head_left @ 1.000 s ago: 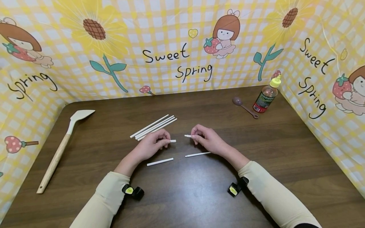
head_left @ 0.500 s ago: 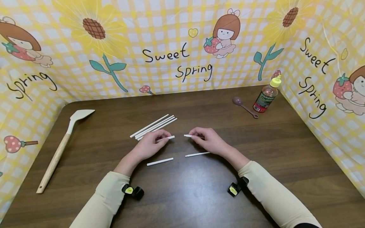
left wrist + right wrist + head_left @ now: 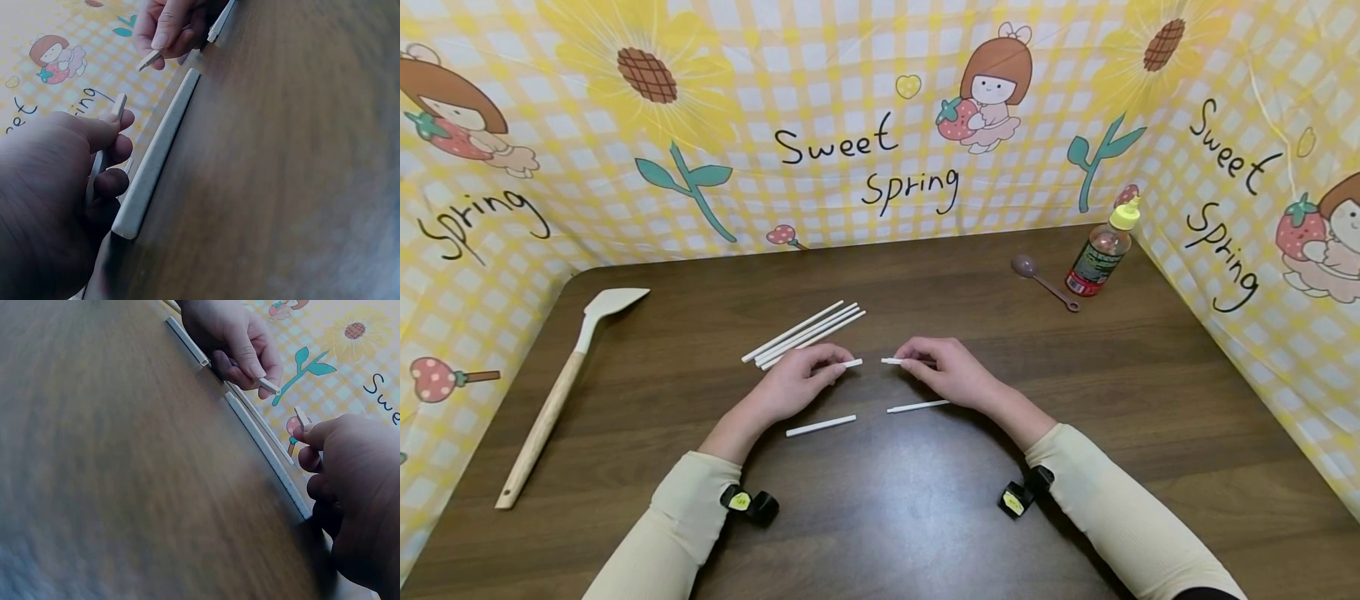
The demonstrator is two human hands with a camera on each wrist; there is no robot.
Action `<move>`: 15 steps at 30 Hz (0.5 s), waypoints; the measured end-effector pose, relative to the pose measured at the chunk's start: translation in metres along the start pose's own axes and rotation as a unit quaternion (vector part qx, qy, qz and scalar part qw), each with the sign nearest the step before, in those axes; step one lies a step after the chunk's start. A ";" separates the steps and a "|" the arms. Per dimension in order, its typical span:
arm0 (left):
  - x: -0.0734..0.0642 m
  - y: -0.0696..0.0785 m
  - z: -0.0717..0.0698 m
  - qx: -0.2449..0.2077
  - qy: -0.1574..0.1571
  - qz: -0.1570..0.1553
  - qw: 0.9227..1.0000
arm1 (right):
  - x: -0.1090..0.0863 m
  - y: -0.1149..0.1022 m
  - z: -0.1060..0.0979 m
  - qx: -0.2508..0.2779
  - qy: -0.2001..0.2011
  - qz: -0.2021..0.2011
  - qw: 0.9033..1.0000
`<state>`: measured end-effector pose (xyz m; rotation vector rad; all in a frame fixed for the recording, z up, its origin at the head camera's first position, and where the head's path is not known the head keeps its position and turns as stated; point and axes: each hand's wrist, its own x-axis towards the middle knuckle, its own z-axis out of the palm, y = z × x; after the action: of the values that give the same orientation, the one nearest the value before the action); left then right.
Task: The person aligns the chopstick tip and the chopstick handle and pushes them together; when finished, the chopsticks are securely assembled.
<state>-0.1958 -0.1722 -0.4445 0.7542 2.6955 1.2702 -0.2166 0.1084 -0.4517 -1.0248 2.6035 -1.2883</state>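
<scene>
My left hand (image 3: 797,382) pinches a short white stick segment (image 3: 853,362) between thumb and fingers, its blunt end pointing right. In the right wrist view that segment's end (image 3: 273,389) looks hollow. Facing it, my right hand (image 3: 953,372) pinches another white segment (image 3: 890,361) with a narrower tip. The two ends point at each other across a small gap, above the table. Below the left hand lies a loose white segment (image 3: 822,426). Another loose segment (image 3: 917,407), with a stepped tip, lies partly hidden under the right hand.
Several longer white sticks (image 3: 808,331) lie side by side just behind the left hand. A spatula (image 3: 561,392) with a wooden handle lies far left. At the back right are a brown spoon (image 3: 1043,283) and a yellow-capped bottle (image 3: 1099,257). Patterned cloth (image 3: 835,192) bounds the table.
The segment in my left hand has tilted upward, then eased slightly to the right. The right hand's segment has shifted a little left, so the gap is narrower. The loose segments have stayed put.
</scene>
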 end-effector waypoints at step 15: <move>-0.001 0.001 -0.001 0.017 -0.016 -0.017 1.000 | 0.000 0.000 0.001 0.001 -0.003 0.000 1.000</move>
<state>-0.1946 -0.1731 -0.4434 0.7237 2.6986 1.1976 -0.2161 0.1078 -0.4525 -1.0272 2.5970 -1.2848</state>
